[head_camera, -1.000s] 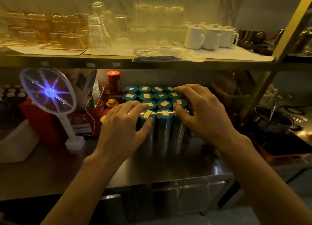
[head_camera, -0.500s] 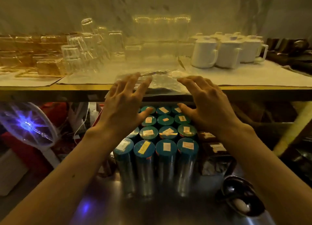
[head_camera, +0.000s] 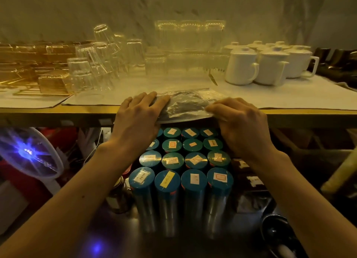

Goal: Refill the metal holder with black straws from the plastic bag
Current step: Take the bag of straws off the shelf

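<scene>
A clear plastic bag (head_camera: 185, 105) with dark straws inside lies at the front edge of the upper shelf (head_camera: 58, 112), partly overhanging it. My left hand (head_camera: 139, 114) rests on the bag's left end with fingers laid flat over it. My right hand (head_camera: 241, 122) grips the bag's right front corner, fingers curled over the edge. No metal straw holder can be made out in this view.
Below the shelf stand several metal canisters with teal lids (head_camera: 181, 178). Upturned glasses (head_camera: 92, 68) and white lidded mugs (head_camera: 257, 66) crowd the shelf behind the bag. A glowing blue bug-zapper racket (head_camera: 29, 153) stands at the left, a dark ladle (head_camera: 278, 232) at lower right.
Both hands rose from the canister lids to the upper shelf and now lie on the bag of straws; the right hand has closed on its corner. The camera moved closer.
</scene>
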